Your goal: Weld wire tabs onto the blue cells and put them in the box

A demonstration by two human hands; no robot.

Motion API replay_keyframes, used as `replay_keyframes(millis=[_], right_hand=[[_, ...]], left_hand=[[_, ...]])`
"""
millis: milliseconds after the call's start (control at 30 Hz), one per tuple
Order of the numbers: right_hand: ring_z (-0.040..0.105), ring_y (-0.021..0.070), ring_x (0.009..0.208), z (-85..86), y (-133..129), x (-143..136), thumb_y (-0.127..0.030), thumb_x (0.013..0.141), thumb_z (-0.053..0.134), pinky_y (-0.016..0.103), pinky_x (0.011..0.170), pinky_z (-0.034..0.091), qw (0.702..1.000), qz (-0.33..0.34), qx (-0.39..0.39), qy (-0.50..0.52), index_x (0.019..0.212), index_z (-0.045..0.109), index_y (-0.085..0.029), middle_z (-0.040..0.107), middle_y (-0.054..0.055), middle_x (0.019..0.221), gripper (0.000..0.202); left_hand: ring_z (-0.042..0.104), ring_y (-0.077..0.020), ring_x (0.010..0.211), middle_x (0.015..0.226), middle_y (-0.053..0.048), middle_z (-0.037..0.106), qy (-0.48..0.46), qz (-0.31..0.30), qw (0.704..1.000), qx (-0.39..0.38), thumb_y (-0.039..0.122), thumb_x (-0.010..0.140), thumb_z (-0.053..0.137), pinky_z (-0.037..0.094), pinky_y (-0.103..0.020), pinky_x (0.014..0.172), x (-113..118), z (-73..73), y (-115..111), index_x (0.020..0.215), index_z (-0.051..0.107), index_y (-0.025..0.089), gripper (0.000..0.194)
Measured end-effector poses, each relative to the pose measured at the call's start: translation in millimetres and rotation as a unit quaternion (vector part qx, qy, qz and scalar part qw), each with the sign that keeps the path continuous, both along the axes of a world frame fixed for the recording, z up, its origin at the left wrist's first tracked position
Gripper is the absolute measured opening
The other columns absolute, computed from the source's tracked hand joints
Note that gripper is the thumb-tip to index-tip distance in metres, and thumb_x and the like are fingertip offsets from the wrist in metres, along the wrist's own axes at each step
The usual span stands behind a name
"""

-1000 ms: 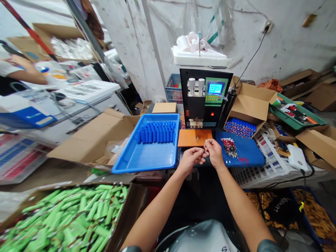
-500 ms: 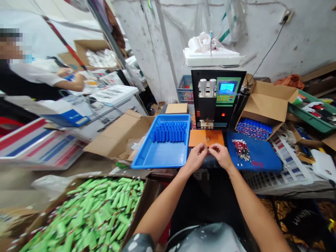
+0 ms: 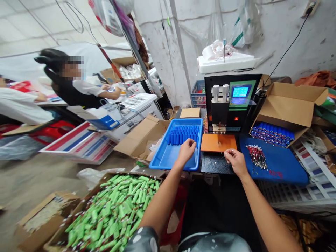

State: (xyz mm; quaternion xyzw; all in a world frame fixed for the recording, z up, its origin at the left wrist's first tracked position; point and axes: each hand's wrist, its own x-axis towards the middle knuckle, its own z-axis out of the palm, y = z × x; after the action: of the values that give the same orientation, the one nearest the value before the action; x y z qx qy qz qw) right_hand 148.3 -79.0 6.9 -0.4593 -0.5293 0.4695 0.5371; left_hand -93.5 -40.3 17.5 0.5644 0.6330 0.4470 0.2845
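My left hand [image 3: 187, 151] is over the right side of a blue tray [image 3: 160, 157], fingers curled together close to the upright blue battery cells [image 3: 181, 134]. Whether anything is between those fingertips is hidden. At the front edge of the orange plate [image 3: 215, 144], my right hand [image 3: 235, 161] pinches a small thin piece with a pale tip, too small to name. Behind the plate stands a black spot-welding machine [image 3: 233, 115] with a lit display. To the right, red and black wire leads [image 3: 257, 155] lie piled on a blue mat [image 3: 283, 168].
An open cardboard box [image 3: 291, 98] of blue cells stands at the right. Green-wrapped battery packs [image 3: 115, 210] fill a box at lower left. A co-worker [image 3: 81, 87] sits at a table on the left, another person partly visible beyond.
My hands, together before the orange plate earlier, are now apart. The left has moved leftward over the blue tray; the right sits slightly right of the plate's middle. The view has swung left.
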Motion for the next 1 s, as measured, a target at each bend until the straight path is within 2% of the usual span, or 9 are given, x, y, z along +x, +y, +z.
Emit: replay_keyframes(millis=[100,233,433,600,700,767,833,900,1000], right_hand=[[0.042,0.0110,0.049,-7.5,-1,1,-0.049,0.076,0.069,0.025,0.047,0.032,1.000,0.006,-0.012,0.011,0.072,0.062,-0.017,0.051,-0.001,0.058,0.033],[0.042,0.0108,0.049,-13.1,-2,1,-0.050,0.076,0.069,0.025,0.047,0.032,1.000,0.016,-0.017,0.011,0.071,0.061,-0.017,0.051,-0.002,0.058,0.034],[0.042,0.0112,0.048,-14.3,-3,-1,-0.052,0.075,0.070,0.026,0.047,0.032,0.999,0.018,-0.024,0.015,0.070,0.061,-0.017,0.050,-0.002,0.057,0.036],[0.042,0.0108,0.047,-15.2,-6,1,-0.051,0.074,0.070,0.026,0.047,0.031,0.999,0.012,-0.030,0.030,0.070,0.061,-0.018,0.051,-0.002,0.056,0.035],[0.042,0.0109,0.047,-16.2,-8,6,-0.050,0.074,0.070,0.026,0.046,0.031,0.999,0.000,-0.029,0.037,0.071,0.061,-0.018,0.050,-0.002,0.056,0.033],[0.042,0.0109,0.047,-16.4,-8,10,-0.050,0.074,0.070,0.025,0.046,0.032,0.999,-0.019,-0.023,0.044,0.071,0.061,-0.018,0.050,-0.003,0.055,0.033],[0.042,0.0105,0.047,-15.9,-7,12,-0.049,0.074,0.070,0.025,0.046,0.032,0.997,-0.044,-0.019,0.055,0.071,0.060,-0.018,0.050,-0.003,0.055,0.033],[0.042,0.0102,0.048,-14.9,-5,14,-0.049,0.073,0.070,0.025,0.046,0.032,0.995,-0.066,-0.019,0.069,0.072,0.059,-0.018,0.050,-0.003,0.056,0.033],[0.042,0.0100,0.049,-12.2,0,17,-0.047,0.074,0.069,0.024,0.047,0.033,0.993,-0.084,-0.015,0.076,0.073,0.059,-0.018,0.052,-0.003,0.059,0.031]], left_hand=[[0.046,-0.0113,0.056,0.059,0.003,0.052,-0.056,0.019,0.993,-0.106,0.019,0.068,0.066,0.036,-0.022,0.056,-15,-20.1,26,0.064,0.053,0.017,0.014],[0.044,-0.0086,0.050,0.057,0.004,0.051,-0.123,0.012,0.981,-0.148,0.021,0.070,0.068,0.035,-0.020,0.051,-13,-36.4,38,0.070,0.051,0.017,0.017],[0.046,-0.0084,0.047,0.055,0.002,0.052,-0.204,-0.034,0.958,-0.198,0.038,0.067,0.076,0.038,-0.022,0.049,-11,-28.6,29,0.069,0.053,0.016,0.032],[0.046,-0.0093,0.045,0.052,0.002,0.051,-0.237,-0.056,0.940,-0.237,0.040,0.064,0.077,0.040,-0.023,0.049,-11,-20.7,22,0.066,0.054,0.017,0.032],[0.051,-0.0122,0.050,0.055,-0.001,0.056,-0.155,-0.031,0.970,-0.185,0.037,0.066,0.073,0.040,-0.024,0.051,-13,-12.2,16,0.065,0.056,0.018,0.026],[0.051,-0.0127,0.054,0.058,0.000,0.057,-0.058,0.004,0.995,-0.086,0.033,0.066,0.071,0.039,-0.024,0.053,-11,-3.0,14,0.069,0.059,0.017,0.021],[0.050,-0.0125,0.057,0.062,0.001,0.057,-0.005,0.021,1.000,0.010,0.032,0.067,0.070,0.038,-0.023,0.056,-4,6.9,13,0.076,0.062,0.017,0.019],[0.051,-0.0123,0.060,0.065,0.001,0.058,-0.014,-0.013,0.998,0.056,0.033,0.070,0.068,0.039,-0.023,0.060,11,14.3,15,0.083,0.062,0.017,0.021],[0.055,-0.0130,0.065,0.073,-0.001,0.064,-0.055,-0.122,0.989,0.055,0.034,0.074,0.065,0.041,-0.024,0.065,42,16.9,20,0.087,0.063,0.016,0.022]])
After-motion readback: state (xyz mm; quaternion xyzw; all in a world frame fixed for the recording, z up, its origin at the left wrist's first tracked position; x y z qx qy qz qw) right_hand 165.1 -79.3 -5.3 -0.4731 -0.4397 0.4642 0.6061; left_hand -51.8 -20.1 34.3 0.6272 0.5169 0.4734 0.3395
